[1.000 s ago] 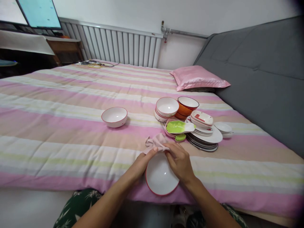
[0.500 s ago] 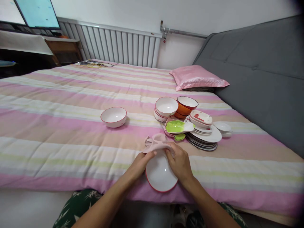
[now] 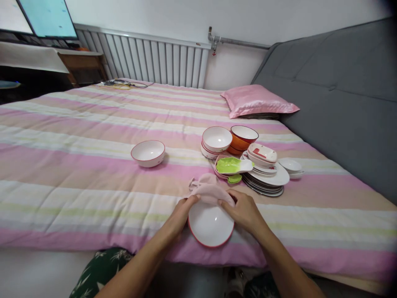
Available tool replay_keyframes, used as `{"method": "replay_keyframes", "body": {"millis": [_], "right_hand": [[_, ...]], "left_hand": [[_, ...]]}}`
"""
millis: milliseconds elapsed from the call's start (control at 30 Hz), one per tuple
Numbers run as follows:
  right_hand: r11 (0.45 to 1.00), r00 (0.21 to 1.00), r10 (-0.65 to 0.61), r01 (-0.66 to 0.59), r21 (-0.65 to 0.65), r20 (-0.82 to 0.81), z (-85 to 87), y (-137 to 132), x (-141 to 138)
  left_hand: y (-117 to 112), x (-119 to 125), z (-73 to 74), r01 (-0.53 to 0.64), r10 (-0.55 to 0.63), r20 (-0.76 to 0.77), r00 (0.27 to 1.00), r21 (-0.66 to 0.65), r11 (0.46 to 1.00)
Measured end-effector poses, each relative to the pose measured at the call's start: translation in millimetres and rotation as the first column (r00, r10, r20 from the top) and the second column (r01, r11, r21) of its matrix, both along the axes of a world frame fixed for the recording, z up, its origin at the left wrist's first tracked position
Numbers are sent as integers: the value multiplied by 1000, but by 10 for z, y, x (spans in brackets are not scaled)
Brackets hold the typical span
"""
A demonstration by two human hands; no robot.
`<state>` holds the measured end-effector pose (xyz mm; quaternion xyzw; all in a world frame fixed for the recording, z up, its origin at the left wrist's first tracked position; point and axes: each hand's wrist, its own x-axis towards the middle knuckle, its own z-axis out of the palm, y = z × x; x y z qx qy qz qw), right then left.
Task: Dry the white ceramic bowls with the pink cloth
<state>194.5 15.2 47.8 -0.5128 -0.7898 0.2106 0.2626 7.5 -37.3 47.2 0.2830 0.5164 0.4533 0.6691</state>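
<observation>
A white bowl with a red rim (image 3: 211, 227) is held at the bed's front edge, its inside facing me. A pale pink cloth (image 3: 211, 193) is folded over its far rim. My left hand (image 3: 183, 210) grips the bowl's left rim, thumb at the cloth's edge, fingers hidden behind. On the right side, my right hand (image 3: 245, 209) pinches the cloth against the rim, thumb inside the bowl. Beyond the cloth lie green-and-white leaf-shaped dishes (image 3: 232, 165). A similar red-rimmed bowl (image 3: 148, 154) stands alone to the left.
Behind are stacked red-rimmed bowls (image 3: 217, 140) and orange bowls (image 3: 244, 138). A pile of plates (image 3: 283, 177) carries small rectangular dishes (image 3: 263, 153), with small white dishes (image 3: 290, 166) to its right. Farther back are a pink pillow (image 3: 259, 100) and cables (image 3: 124, 84) on the striped bedspread.
My right hand has shifted right along the rim, and the cloth now spreads wider and flatter over the bowl's far edge. The left hand has moved slightly left.
</observation>
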Motion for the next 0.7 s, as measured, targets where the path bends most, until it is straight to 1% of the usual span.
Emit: {"method": "replay_keyframes", "body": {"millis": [100,167,200,233,267,333,367,400,433,500,567,600,700], "right_hand": [[987,989,102,-115,-116,-109,35,17,55],[977,979,117,-144,-159,-170,40,17,54],[979,976,103,-133,-154,-193,38,14,45],[987,975,78,-105,-123,-207,35,10,32],[996,976,49,-64,-65,-212,35,5,18],[994,978,10,12,105,-208,48,-8,-12],[979,979,17,24,200,-202,63,-17,-26],[956,980,53,5,292,-190,82,-28,-41],[927,980,111,-42,373,-165,103,-40,-58],[855,967,240,-172,490,-79,141,-66,-98],[790,942,335,-287,543,10,163,-90,-144],[767,931,364,-320,557,34,168,-99,-164],[728,907,420,-357,584,31,164,-102,-198]], "left_hand": [[-5,1,-16,-34,34,-27,999,13,999],[-14,-10,-13,-59,62,-66,996,39,997],[-19,-21,-4,-71,76,-94,993,60,996],[-25,-35,9,-79,90,-124,988,89,993],[-30,-50,25,-85,104,-156,982,123,989],[-37,-79,58,-84,126,-212,969,198,977],[-38,-89,72,-71,127,-233,964,232,970],[-38,-95,83,-50,119,-251,961,263,963],[-37,-95,93,-20,103,-271,957,292,956],[-40,-78,107,51,77,-329,941,363,931],[-50,-42,120,122,75,-417,906,427,896],[-59,-20,128,154,83,-467,881,448,881],[-92,46,156,230,109,-596,796,464,855]]}}
